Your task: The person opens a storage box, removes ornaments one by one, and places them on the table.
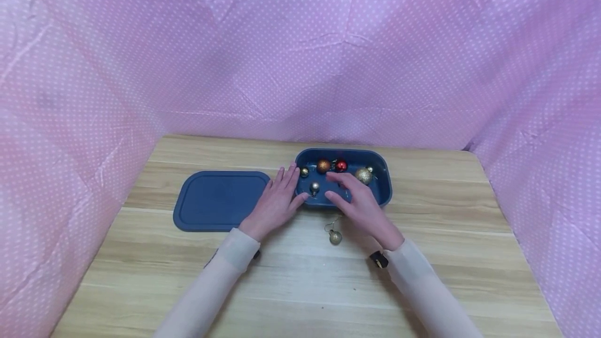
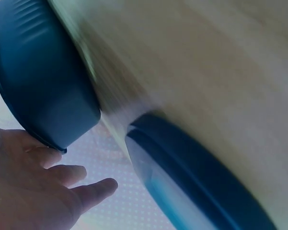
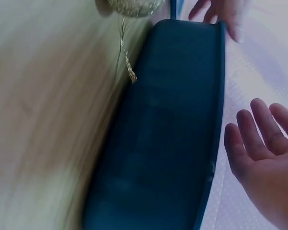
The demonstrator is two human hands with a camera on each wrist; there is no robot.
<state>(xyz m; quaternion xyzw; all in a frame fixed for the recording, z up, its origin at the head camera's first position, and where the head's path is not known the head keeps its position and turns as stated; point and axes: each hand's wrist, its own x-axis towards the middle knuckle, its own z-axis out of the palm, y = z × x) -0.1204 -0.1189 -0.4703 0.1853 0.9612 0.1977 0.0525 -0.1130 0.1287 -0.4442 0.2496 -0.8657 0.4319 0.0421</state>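
Here's the left hand (image 1: 274, 201), fingers long and relaxed, spread along the left end of the blue box (image 1: 388, 194); it seems to touch the rim, and it has hold of nothing. Over the near rim hangs the right hand (image 1: 363, 206), fingers softly bent, thumb well apart, and no object shows in its grasp.

Look inside! The small gold bauble (image 1: 304, 172) sits by the left wall, the pale gold bauble (image 1: 314, 186) just nearer, the copper bauble (image 1: 323, 166) beside the red bauble (image 1: 341, 166) on the far side, and the large glittery bauble (image 1: 363, 175) to the right. One outsider: the loose gold bauble (image 1: 335, 237) on the surface (image 1: 436, 213), near side of the box, its string (image 3: 128, 62) trailing towards the wall. The blue lid (image 1: 220, 200) lies flat to the left, beneath the left wrist from above.

Where's the danger? That loose bauble, I'd say: round and close to the right forearm, it could roll off towards the near edge if a sleeve brushed it. Its string might snag on a finger. Too firm a push from the left hand could slide the box and set the baubles knocking together. And a low right wrist might catch the near rim and tip it.
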